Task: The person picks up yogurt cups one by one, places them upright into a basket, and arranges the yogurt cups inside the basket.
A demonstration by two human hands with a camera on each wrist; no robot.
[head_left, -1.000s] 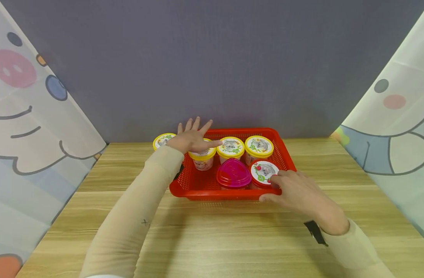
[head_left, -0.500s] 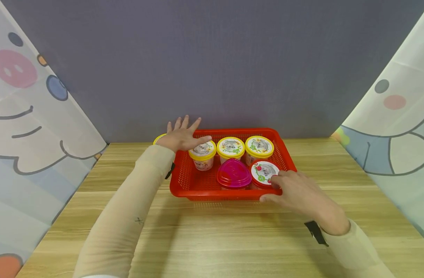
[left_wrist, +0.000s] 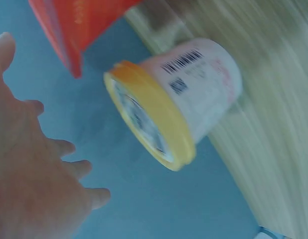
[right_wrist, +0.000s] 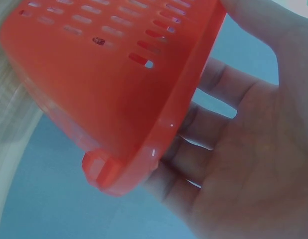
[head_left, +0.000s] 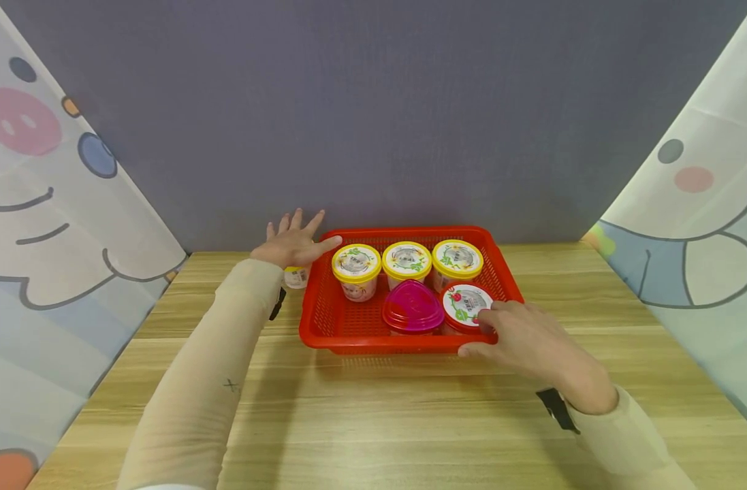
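My left hand hovers with spread fingers above a yellow-lidded cup standing left of the red plastic basket. In the left wrist view that cup shows its barcode, apart from the fingers; the hand holds nothing. My right hand grips the basket's front right corner. The right wrist view has its fingers curled over the basket rim. Inside the basket are three yellow-lidded cups, one being the left cup, a magenta-lidded tub and a red-rimmed cup.
The basket stands on a wooden table close to a grey back panel. Cartoon-printed sheets flank the table on both sides.
My left hand has moved left, from above the basket's left cup to above the cup outside, uncovering the basket's left edge. The right hand and the basket have stayed put.
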